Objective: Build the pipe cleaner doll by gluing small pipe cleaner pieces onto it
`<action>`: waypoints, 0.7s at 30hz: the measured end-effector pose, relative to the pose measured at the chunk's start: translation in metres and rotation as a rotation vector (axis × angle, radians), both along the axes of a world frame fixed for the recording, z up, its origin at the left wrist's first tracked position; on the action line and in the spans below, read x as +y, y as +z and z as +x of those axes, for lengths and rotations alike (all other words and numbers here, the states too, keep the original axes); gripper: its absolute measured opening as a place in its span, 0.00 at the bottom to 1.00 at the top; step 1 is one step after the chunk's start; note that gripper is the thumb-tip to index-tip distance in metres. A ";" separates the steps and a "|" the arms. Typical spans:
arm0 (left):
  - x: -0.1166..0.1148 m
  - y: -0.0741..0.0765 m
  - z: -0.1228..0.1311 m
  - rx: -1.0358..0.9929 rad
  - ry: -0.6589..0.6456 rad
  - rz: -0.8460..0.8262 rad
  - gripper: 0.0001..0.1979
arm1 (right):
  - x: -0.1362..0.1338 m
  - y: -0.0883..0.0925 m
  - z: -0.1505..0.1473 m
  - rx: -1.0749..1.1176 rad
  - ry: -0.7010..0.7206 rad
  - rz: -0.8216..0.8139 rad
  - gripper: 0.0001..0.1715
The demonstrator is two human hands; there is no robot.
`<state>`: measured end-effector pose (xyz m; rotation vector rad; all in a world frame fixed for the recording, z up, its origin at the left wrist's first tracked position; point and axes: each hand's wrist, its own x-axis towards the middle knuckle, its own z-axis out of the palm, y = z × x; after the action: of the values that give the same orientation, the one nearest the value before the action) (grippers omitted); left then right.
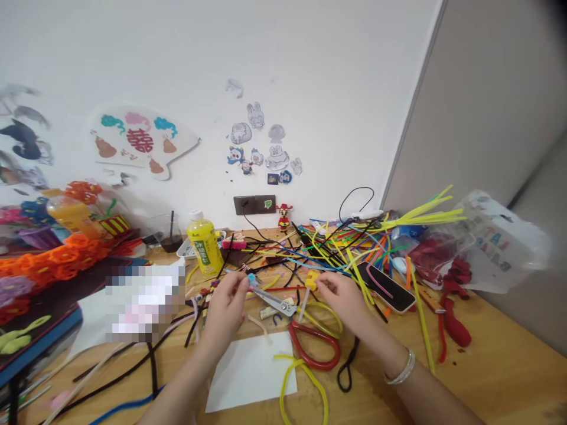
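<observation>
My right hand (342,295), with a bracelet on its wrist, pinches a small yellow fuzzy piece (312,279). A thin whitish stick (304,304) runs down below that piece; whether they are joined I cannot tell. My left hand (227,304) is closed, thumb against fingers, beside a small blue piece (251,278). What those fingers hold, if anything, is not clear. Between and below both hands lie red-handled scissors (315,361), their blades pointing toward the left hand. Nearer to me are a white paper sheet (252,372) and a bent yellow pipe cleaner (283,392).
Several coloured pipe cleaners (341,248) pile up at the back right, near a phone (390,288) and a plastic bag (505,236). A yellow drink bottle (205,243) stands behind my left hand. Orange fuzzy flowers (66,260) fill the left side.
</observation>
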<state>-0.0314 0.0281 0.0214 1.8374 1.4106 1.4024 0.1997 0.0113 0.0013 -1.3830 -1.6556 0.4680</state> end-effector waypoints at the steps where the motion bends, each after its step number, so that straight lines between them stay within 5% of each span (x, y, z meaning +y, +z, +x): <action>1: 0.002 0.001 -0.003 -0.024 0.021 -0.023 0.10 | -0.002 -0.003 -0.006 -0.058 0.022 0.008 0.08; 5: 0.009 -0.002 -0.011 -0.054 0.080 -0.007 0.11 | -0.012 -0.012 -0.038 -0.240 0.193 0.079 0.12; 8: 0.014 -0.009 -0.010 -0.028 0.032 0.024 0.12 | -0.008 -0.019 -0.065 -0.581 0.345 0.210 0.13; 14: 0.009 -0.014 -0.002 0.040 -0.022 0.087 0.12 | 0.018 -0.034 -0.109 -1.077 0.274 0.263 0.08; 21: -0.001 -0.001 0.000 0.059 -0.032 0.157 0.12 | 0.046 -0.032 -0.119 -1.113 0.218 0.251 0.08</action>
<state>-0.0311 0.0268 0.0200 2.0056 1.3259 1.4921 0.0804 0.0571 -0.0310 -1.3375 -2.6352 -0.5077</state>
